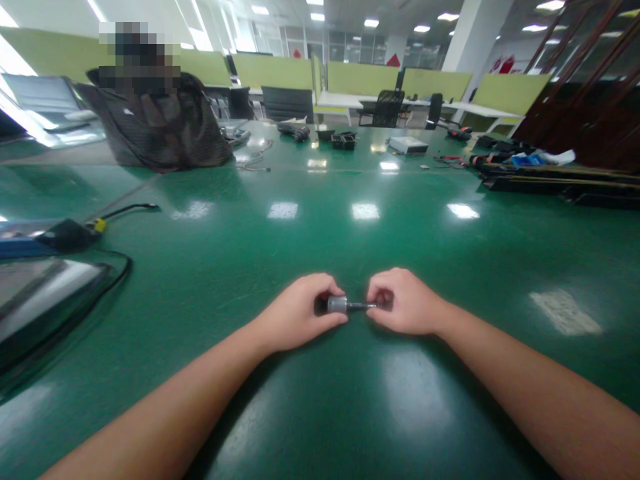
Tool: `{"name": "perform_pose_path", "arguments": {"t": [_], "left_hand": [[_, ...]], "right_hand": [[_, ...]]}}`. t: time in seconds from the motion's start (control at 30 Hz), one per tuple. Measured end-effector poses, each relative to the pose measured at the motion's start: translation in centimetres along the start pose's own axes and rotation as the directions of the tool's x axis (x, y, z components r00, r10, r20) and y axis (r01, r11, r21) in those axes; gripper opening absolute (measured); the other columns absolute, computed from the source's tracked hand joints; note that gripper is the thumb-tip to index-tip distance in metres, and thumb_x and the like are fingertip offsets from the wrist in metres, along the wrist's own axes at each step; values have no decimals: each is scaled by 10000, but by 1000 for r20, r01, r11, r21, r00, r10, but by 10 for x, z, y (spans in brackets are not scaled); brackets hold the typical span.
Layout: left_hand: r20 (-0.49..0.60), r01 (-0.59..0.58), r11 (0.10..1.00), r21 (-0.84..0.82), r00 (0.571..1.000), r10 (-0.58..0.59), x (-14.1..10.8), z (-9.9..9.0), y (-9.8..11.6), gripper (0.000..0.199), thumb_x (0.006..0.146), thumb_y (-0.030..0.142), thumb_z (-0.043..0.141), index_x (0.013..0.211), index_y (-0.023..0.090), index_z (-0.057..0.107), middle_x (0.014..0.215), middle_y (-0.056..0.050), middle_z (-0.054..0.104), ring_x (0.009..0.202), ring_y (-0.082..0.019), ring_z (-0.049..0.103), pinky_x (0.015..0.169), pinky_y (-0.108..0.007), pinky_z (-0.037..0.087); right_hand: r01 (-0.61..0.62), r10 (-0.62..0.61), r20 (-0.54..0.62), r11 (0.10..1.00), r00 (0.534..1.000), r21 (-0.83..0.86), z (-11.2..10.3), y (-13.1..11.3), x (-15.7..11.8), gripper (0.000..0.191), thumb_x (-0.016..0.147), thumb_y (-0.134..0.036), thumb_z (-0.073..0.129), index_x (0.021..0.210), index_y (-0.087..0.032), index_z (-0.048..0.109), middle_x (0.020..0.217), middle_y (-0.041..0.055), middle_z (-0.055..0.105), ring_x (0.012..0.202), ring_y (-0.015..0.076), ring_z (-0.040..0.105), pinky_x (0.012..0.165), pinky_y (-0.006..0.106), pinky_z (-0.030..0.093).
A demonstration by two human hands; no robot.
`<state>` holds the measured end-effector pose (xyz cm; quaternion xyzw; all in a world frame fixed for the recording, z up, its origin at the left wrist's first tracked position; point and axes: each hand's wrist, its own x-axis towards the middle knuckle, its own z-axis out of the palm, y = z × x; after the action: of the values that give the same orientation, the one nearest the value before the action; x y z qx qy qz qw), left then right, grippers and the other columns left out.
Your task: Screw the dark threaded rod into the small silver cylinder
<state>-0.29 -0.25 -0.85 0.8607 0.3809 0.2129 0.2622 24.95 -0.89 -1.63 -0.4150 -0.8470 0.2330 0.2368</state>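
Low over the green tabletop, a small silver metal cylinder (338, 305) with a thin dark shaft lies level between my hands. My left hand (303, 312) is curled round the cylinder's left end, thumb and fingers on either side of it. At the shaft's far end, the thumb and fingertips of my right hand (404, 303) are closed in a pinch. The shaft's right tip is partly hidden by those fingers. Blur keeps me from telling exactly what kind of part this is.
The glossy green table (300, 240) reflects ceiling lights. Left are a clear-topped case (50, 283), a black cable (127, 267) and a blue device (25, 237). A dark bag (165, 130) sits far left. Black strips (550, 180) lie far right; a silver box (409, 145) stands at the back.
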Motion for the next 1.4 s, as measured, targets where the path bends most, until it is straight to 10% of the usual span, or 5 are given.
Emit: {"name": "perform_pose_path", "arguments": {"t": [0.37, 1.4], "left_hand": [[1, 3, 1000, -11, 1000, -3, -1, -1, 2, 219, 816, 311, 790, 968, 199, 679, 937, -8, 700, 848, -192, 653, 771, -305, 474], [11, -6, 1000, -25, 1000, 6, 0, 0, -1, 215, 836, 313, 757, 1009, 205, 690, 935, -12, 707, 831, -179, 653, 749, -286, 485]], "right_hand": [[-96, 89, 95, 992, 991, 78, -16, 11, -2, 55, 686, -144, 695, 716, -166, 654, 627, -29, 617, 556, 106, 538, 545, 221, 390], [112, -110, -47, 993, 993, 40, 15, -6, 4, 112, 831, -176, 761, 941, -179, 739, 817, 12, 698, 762, 149, 612, 741, 288, 436]]}}
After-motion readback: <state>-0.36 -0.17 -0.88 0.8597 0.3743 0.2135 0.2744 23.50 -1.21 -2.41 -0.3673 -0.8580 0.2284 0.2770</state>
